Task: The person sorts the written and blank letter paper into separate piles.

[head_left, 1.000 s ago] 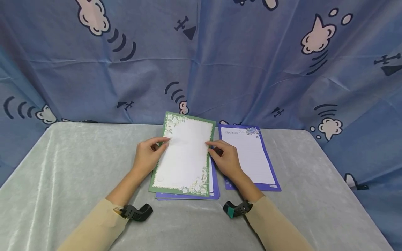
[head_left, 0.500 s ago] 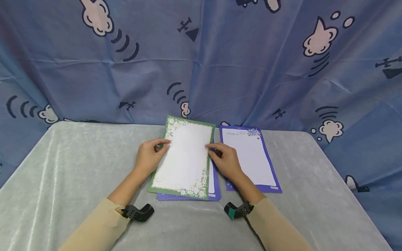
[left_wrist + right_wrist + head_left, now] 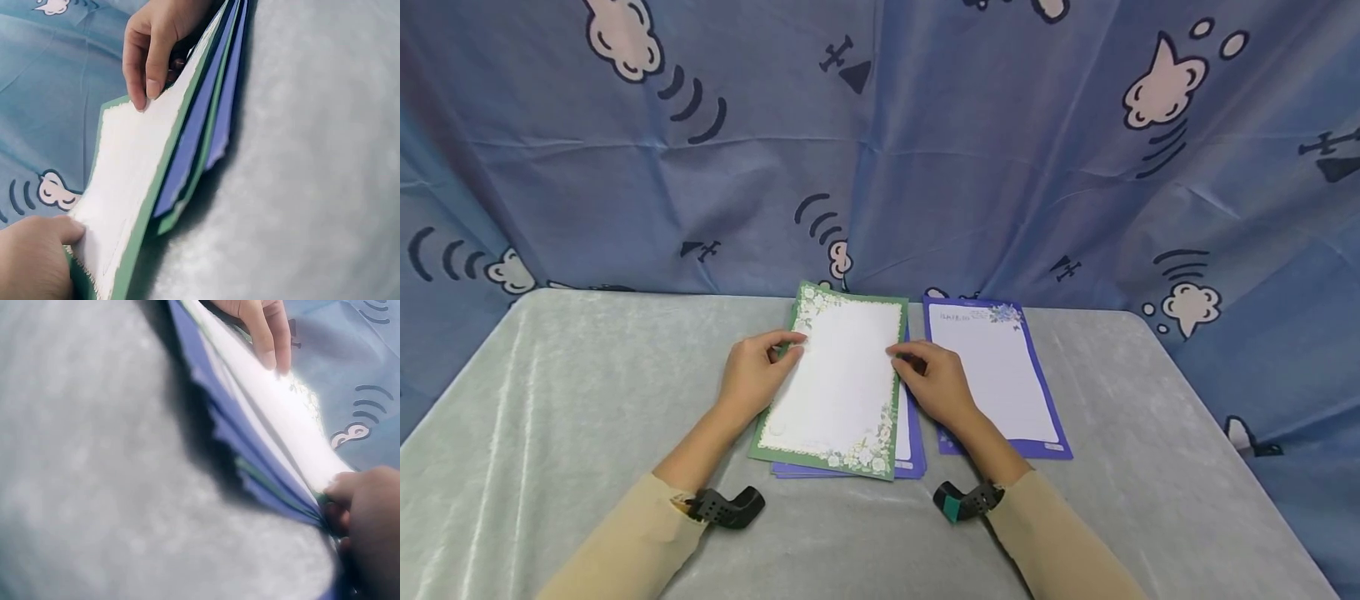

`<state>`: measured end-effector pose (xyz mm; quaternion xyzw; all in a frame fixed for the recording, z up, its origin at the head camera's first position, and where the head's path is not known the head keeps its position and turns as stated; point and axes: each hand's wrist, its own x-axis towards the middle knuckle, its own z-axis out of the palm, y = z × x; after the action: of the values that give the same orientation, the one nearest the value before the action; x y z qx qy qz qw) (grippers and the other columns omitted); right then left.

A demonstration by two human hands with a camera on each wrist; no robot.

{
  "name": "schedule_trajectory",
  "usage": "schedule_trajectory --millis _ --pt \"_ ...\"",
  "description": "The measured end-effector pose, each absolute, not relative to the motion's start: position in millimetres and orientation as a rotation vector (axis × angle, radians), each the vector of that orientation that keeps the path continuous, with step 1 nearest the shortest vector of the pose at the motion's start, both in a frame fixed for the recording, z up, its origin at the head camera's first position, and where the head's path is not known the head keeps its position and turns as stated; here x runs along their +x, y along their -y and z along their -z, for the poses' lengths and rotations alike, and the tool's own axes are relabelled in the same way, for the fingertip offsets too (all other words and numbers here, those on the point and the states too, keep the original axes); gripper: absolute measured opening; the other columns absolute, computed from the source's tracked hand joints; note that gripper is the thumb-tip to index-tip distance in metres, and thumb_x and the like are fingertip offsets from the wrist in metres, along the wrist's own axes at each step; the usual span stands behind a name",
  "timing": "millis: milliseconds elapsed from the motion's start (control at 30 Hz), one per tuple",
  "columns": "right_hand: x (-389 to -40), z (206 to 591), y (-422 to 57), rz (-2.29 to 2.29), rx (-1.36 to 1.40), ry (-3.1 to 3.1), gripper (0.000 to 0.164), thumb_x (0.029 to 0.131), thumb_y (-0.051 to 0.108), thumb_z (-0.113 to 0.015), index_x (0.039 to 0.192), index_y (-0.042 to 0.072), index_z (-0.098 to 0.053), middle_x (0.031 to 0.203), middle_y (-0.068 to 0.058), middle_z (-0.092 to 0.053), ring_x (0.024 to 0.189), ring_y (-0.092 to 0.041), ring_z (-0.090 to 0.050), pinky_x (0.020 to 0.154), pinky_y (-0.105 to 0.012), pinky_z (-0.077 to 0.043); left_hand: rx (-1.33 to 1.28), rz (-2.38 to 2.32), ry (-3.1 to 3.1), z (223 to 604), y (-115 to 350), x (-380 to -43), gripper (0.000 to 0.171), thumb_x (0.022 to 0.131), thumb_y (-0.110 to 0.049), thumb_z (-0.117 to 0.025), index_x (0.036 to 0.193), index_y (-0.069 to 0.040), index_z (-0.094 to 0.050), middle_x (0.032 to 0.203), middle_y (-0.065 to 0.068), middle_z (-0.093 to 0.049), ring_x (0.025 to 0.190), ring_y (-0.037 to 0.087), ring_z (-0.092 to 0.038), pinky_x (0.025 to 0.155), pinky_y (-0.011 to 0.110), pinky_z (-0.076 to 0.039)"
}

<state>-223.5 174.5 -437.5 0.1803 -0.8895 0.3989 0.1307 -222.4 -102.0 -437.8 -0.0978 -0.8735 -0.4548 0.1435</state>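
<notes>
A green-bordered sheet [image 3: 844, 379] lies between the left hand [image 3: 754, 371] and right hand [image 3: 936, 379], pinched at both side edges, above purple-bordered sheets [image 3: 913, 450].

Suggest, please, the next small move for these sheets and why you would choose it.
I'd probably square the green-bordered floral sheet with the purple-bordered sheets beneath: the left hand and right hand pinch its opposite sides, yet purple edges jut out at its lower right.

Holds both forearms [image 3: 702, 454] angled forward and inward; pinches with left hand [image 3: 752, 372] and right hand [image 3: 937, 379], spaced apart.
</notes>
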Motion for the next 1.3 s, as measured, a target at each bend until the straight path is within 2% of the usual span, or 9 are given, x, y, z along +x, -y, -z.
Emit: schedule_trajectory --millis 367,800,1300 --pt "-224.3 436.2 -171.6 -1.145 0.516 2.619 0.015 0.095 0.011 -0.069 0.106 0.01 -0.079 0.087 -0.007 -0.073 0.066 -0.013 -0.053 0.061 -0.024 -0.044 -0.276 1.307 2.537 435.9 103.9 -220.8 0.018 0.094 -0.013 -0.072 0.11 -0.01 -0.079 0.048 -0.003 -0.041 0.044 0.01 -0.034 0.046 0.025 -0.03" --pt "-224.5 435.9 -172.7 -1.154 0.508 2.615 0.015 0.094 0.011 -0.07 0.106 0.011 -0.079 0.086 -0.006 -0.072 0.066 -0.013 -0.052 0.061 -0.024 -0.044 -0.279 1.334 2.518 437.0 103.5 -222.6 0.017 0.095 -0.013 -0.07 0.109 -0.011 -0.079 0.048 0.0 -0.043 0.043 0.007 -0.033 0.045 0.024 -0.03" --pt "-224.0 436.4 -173.4 -1.165 0.504 2.621 0.014 0.095 0.012 -0.07 0.105 0.01 -0.079 0.087 -0.006 -0.072 0.066 -0.013 -0.052 0.061 -0.024 -0.044 -0.277 1.311 2.56 438.1 102.8 -223.0 0.016 0.096 -0.017 -0.069 0.109 -0.013 -0.079 0.049 -0.002 -0.042 0.044 0.012 -0.035 0.045 0.025 -0.029"
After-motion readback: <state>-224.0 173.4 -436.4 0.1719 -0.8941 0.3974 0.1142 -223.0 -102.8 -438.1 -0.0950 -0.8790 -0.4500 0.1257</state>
